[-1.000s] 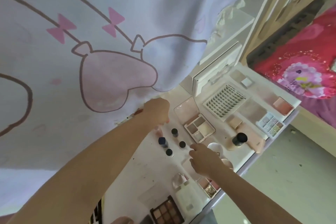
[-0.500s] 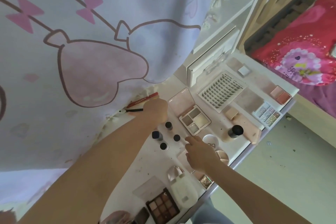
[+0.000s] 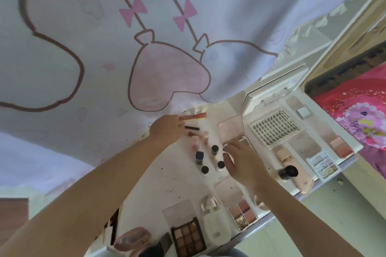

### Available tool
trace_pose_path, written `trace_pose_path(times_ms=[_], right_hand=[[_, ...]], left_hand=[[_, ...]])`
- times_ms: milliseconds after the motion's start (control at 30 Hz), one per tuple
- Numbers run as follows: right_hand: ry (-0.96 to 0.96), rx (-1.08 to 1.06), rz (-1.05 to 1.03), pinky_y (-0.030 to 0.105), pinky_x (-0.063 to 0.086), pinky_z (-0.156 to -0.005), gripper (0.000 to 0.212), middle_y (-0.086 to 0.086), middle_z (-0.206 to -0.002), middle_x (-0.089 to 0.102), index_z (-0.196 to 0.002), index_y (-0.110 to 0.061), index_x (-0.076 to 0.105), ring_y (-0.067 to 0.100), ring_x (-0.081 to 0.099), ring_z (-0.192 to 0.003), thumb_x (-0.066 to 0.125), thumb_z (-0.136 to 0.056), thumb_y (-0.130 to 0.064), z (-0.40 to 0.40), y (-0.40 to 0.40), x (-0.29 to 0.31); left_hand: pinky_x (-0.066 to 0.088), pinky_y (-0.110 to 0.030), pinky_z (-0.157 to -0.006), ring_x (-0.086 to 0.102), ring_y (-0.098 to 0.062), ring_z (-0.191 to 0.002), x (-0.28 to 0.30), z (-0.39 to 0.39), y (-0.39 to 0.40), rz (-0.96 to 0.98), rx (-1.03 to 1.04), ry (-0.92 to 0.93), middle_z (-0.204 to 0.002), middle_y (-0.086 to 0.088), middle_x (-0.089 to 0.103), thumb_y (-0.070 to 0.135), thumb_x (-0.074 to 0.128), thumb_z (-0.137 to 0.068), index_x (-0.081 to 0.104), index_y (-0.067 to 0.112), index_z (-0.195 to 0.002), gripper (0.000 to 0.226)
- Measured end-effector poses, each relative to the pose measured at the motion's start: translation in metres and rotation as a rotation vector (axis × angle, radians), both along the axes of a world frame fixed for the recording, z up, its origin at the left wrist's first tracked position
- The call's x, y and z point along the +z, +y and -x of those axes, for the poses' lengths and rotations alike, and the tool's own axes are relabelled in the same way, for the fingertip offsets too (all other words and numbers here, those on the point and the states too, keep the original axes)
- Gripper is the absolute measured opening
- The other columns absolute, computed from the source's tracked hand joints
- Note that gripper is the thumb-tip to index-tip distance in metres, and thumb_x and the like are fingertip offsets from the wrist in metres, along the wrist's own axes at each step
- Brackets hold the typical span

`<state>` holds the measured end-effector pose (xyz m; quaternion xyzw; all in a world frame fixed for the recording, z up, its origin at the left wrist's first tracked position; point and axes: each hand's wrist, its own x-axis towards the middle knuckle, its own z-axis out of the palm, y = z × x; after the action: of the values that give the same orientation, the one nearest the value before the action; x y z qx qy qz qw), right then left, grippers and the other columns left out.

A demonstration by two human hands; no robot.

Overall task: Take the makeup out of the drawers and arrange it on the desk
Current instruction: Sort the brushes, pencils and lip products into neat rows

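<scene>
Since half a second ago your right hand (image 3: 243,161) has lifted off the tabletop (image 3: 167,181) and now hovers with fingers (image 3: 230,148) spread wide, holding nothing, just past the small dark-capped bottles (image 3: 215,149) and over the edge of an open palette; your left hand (image 3: 167,128) has reached farther back — its fingers curl toward the red pencil (image 3: 193,116) and dark sticks (image 3: 191,127) just beyond their tips, though whether they pinch one I cannot tell. You seem to be lining slim items along the back edge, bottles clustered between your hands; palettes and the lash tray (image 3: 275,129) lie beyond your right fingers. Much makeup is already out — a speckled white surface, a printed curtain (image 3: 125,48) behind, a pink bed (image 3: 355,110) to the right.
</scene>
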<state>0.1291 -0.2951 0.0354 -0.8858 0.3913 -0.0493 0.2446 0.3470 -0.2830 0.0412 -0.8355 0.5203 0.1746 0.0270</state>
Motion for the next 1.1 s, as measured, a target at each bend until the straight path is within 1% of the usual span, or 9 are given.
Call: trace_pose_path(times_ms=[133,400,533,600,667,733,833,933,1100], right_hand=[[-0.022,0.097,-0.029,0.032,0.04,-0.089,0.026,0.012,-0.111,0.061,-0.109,-0.005,0.061,0.026,0.054,-0.104,0.047,-0.09,-0.015,-0.058,-0.041,0.033],[0.587,0.5,-0.05,0.029,0.039,-0.093,0.046,0.011,-0.127,0.05,-0.124,-0.008,0.048,0.025,0.048,-0.113,0.057,-0.085,-0.03,-0.169,-0.089,-0.007],[0.86,0.629,0.157,0.03,0.043,-0.087,0.062,0.007,-0.13,0.049,-0.131,-0.012,0.042,0.023,0.049,-0.115,0.056,-0.082,-0.046,-0.199,-0.085,-0.034],[0.883,0.681,0.207,0.025,0.044,-0.071,0.045,0.0,-0.105,0.059,-0.12,-0.013,0.052,0.017,0.055,-0.094,0.059,-0.081,-0.036,-0.207,-0.078,-0.042],[0.878,0.735,0.213,0.022,0.043,-0.057,0.033,-0.004,-0.08,0.052,-0.113,-0.01,0.053,0.012,0.05,-0.069,0.055,-0.081,-0.016,-0.213,-0.07,-0.048],[0.881,0.82,0.247,0.021,0.038,-0.052,0.033,-0.005,-0.072,0.045,-0.115,-0.007,0.049,0.01,0.043,-0.06,0.048,-0.083,-0.004,-0.217,-0.065,-0.049],[0.893,0.995,0.376,0.026,0.043,-0.069,0.035,0.005,-0.105,0.054,-0.124,-0.005,0.041,0.019,0.056,-0.087,0.042,-0.089,-0.004,-0.219,-0.053,-0.049],[0.886,1.118,0.434,0.037,0.049,-0.083,0.035,0.014,-0.125,0.044,-0.127,-0.004,0.036,0.029,0.057,-0.102,0.038,-0.092,-0.005,-0.224,-0.037,-0.053],[0.809,1.16,0.347,0.031,0.041,-0.065,0.033,0.014,-0.119,0.043,-0.123,-0.007,0.039,0.028,0.056,-0.085,0.04,-0.091,-0.003,-0.233,-0.002,-0.05]], left_hand=[[0.042,-0.033,-0.083,0.052,-0.028,-0.107,-0.017,-0.03,0.049,-0.178,0.056,0.033,-0.12,-0.012,0.054,0.028,0.036,-0.094,0.052,0.005,-0.111,0.033],[0.04,-0.038,-0.091,0.04,-0.031,-0.118,-0.058,-0.046,0.107,-0.311,0.141,0.068,-0.126,-0.012,0.047,0.032,0.033,-0.095,0.045,0.01,-0.125,0.039],[0.037,-0.037,-0.1,0.031,-0.027,-0.128,-0.066,-0.048,0.118,-0.236,0.197,0.117,-0.133,-0.009,0.043,0.03,0.035,-0.095,0.042,0.01,-0.129,0.04],[0.03,-0.033,-0.103,0.03,-0.025,-0.129,-0.069,-0.046,0.125,-0.207,0.209,0.131,-0.133,-0.008,0.043,0.03,0.034,-0.095,0.043,0.009,-0.129,0.04],[0.03,-0.033,-0.104,0.028,-0.023,-0.13,-0.071,-0.044,0.133,-0.176,0.234,0.165,-0.133,-0.008,0.044,0.029,0.034,-0.095,0.045,0.009,-0.128,0.04],[0.033,-0.036,-0.104,0.025,-0.022,-0.133,-0.072,-0.045,0.142,-0.128,0.251,0.213,-0.133,-0.007,0.043,0.028,0.036,-0.095,0.046,0.008,-0.126,0.038],[0.032,-0.033,-0.105,0.028,-0.023,-0.132,-0.07,-0.048,0.154,-0.065,0.286,0.301,-0.139,-0.007,0.038,0.025,0.038,-0.095,0.047,0.009,-0.127,0.037],[0.033,-0.03,-0.102,0.035,-0.022,-0.128,-0.068,-0.055,0.165,-0.015,0.296,0.318,-0.137,-0.006,0.041,0.025,0.04,-0.094,0.048,0.01,-0.126,0.036],[0.037,-0.029,-0.096,0.043,-0.02,-0.12,-0.065,-0.059,0.182,0.074,0.348,0.321,-0.13,-0.002,0.047,0.024,0.042,-0.093,0.052,0.013,-0.123,0.033]])
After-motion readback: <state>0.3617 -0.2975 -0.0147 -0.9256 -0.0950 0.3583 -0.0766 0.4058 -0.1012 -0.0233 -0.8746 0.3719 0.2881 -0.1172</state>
